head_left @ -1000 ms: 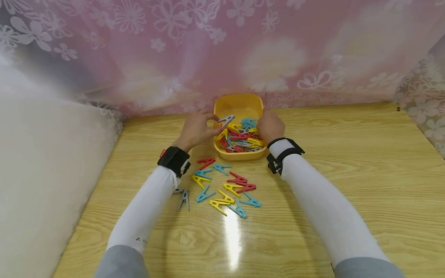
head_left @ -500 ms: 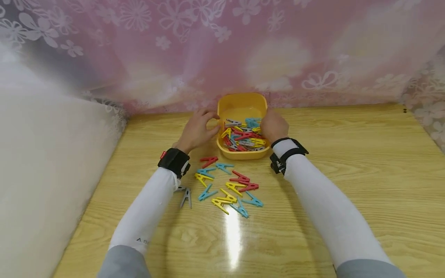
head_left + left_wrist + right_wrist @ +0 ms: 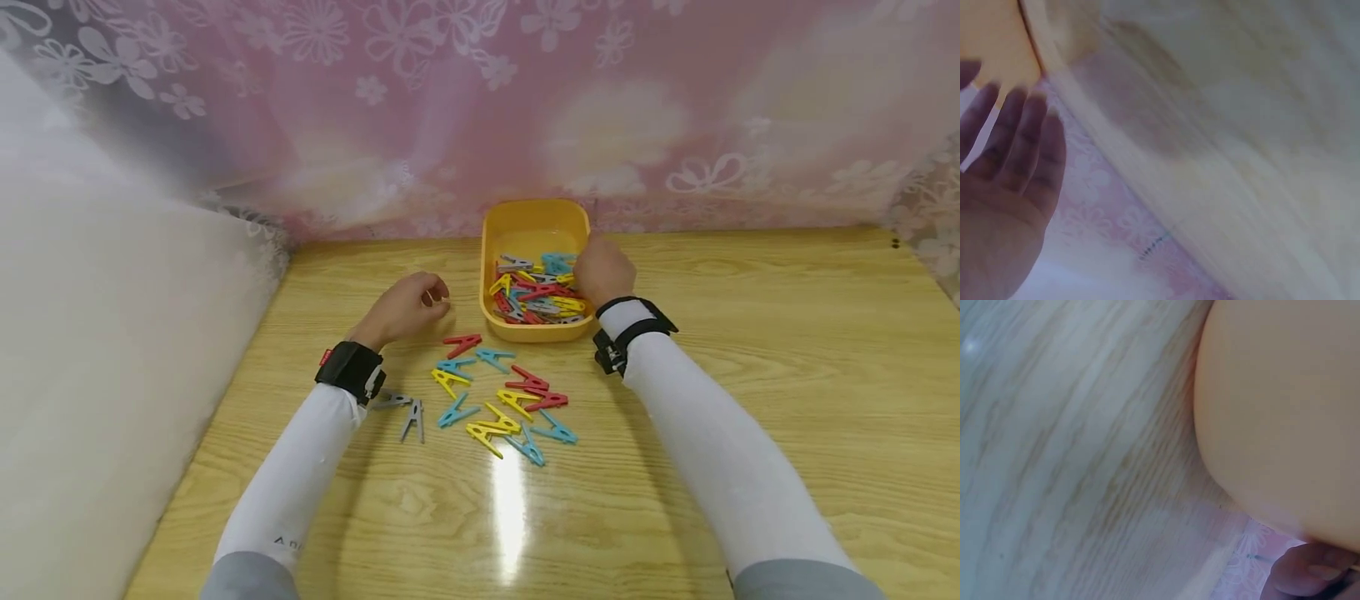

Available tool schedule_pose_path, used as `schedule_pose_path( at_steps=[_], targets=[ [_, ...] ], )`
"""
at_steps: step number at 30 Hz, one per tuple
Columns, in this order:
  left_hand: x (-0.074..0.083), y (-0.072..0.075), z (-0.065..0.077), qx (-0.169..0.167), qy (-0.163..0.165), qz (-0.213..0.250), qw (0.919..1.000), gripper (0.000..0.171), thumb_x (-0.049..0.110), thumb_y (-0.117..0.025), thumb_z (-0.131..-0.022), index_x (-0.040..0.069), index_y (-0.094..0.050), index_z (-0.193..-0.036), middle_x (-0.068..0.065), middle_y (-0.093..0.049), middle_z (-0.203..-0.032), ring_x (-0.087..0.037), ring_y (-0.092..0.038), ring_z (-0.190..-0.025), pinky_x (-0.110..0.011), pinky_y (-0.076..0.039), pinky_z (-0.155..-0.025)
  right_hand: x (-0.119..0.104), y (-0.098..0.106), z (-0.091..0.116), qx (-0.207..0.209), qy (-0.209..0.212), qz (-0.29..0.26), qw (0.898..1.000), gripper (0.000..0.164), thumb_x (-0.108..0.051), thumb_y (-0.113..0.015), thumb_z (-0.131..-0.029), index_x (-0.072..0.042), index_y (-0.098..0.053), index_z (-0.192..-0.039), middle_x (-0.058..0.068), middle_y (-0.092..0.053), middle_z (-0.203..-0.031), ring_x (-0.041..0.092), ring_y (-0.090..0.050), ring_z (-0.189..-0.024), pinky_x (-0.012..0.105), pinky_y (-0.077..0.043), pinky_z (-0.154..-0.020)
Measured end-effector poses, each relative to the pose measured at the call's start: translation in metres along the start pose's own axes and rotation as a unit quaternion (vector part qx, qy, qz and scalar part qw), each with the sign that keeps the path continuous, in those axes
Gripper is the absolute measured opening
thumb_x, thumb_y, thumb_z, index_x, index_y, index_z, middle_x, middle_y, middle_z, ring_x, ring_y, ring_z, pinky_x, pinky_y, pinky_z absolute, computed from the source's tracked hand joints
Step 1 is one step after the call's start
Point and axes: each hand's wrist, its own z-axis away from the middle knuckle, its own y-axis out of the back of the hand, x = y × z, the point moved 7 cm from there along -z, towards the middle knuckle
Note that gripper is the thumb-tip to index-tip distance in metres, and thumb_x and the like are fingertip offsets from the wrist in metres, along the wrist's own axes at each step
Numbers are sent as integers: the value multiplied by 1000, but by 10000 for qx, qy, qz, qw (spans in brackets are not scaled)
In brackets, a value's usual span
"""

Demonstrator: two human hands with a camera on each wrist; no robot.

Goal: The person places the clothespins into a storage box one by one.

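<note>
A yellow plastic basin [image 3: 536,333] stands at the back of the table with many red, yellow, blue and grey clothespins [image 3: 543,290] piled inside. My right hand [image 3: 603,271] grips its right rim; in the right wrist view the fingers [image 3: 1304,572] curl at the basin's edge. To the left of the basin, my left hand [image 3: 405,308] hovers apart from it with loosely bent fingers and holds nothing. Nearest to that hand lies a red clothespin [image 3: 461,345]. Blue, yellow and red clothespins [image 3: 517,402] are scattered in front of the basin, and two grey clothespins [image 3: 412,419] lie by the left forearm.
The wood-patterned table [image 3: 787,367] reaches back to a pink floral curtain [image 3: 465,125]. A white surface [image 3: 97,350] borders it on the left. Bare tabletop shows to the right of the basin and in front of the loose clothespins.
My left hand let go of a grey clothespin, which now lies in the basin, then drew back left and towards me. The right hand has stayed at the rim.
</note>
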Motion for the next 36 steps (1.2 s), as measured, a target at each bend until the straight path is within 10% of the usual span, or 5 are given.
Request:
schedule_pose_path(
  at_steps=[11,36],
  targets=[
    [-7,-23,21,-975,323,49,9947,38,36,-73,-83,8,-66,-108,-3,-62,-99,-19,-57,-88,-36,-47,-80,1,1,1,-7,0,-3,10000,26,-8,-46,-96,6,-52,-118,21,-61,-102,35,-62,-91,51,-51,-77],
    [6,-28,27,-696,470,-1042,9910,29,36,-72,-82,12,-70,-98,2,-63,-89,-17,-56,-76,-33,-48,-69,2,0,-2,50,-23,-81,10000,26,-10,-44,-98,5,-51,-117,20,-61,-100,34,-63,-90,51,-51,-76]
  ],
)
